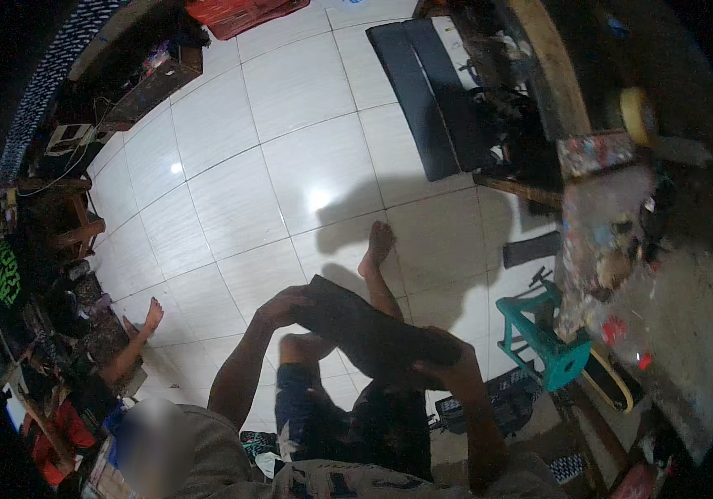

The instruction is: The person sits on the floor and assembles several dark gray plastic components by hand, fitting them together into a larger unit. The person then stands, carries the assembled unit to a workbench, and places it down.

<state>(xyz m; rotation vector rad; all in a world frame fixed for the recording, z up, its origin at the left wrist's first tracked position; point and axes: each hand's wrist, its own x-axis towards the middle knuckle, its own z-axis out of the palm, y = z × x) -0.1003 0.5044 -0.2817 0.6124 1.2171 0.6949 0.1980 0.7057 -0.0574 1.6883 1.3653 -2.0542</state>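
Note:
A long, dark, bendy piece of sheet material (365,333) stretches between my two hands above my lap, sagging a little in the middle. My left hand (286,308) is closed on its upper left end. At the lower right end my right hand (456,373) grips it, fingers partly hidden in shadow. The exact kind of material cannot be made out. Beneath it are my legs in dark shorts, with one bare foot (380,241) on the tiles.
Dark flat panels (423,100) lie on the white tiled floor (215,200), upper right. A teal stand (552,341) stands by a cluttered workbench (623,249) with a tape roll (639,116). At left is another person's foot (153,316). Something red (248,12) lies at the top.

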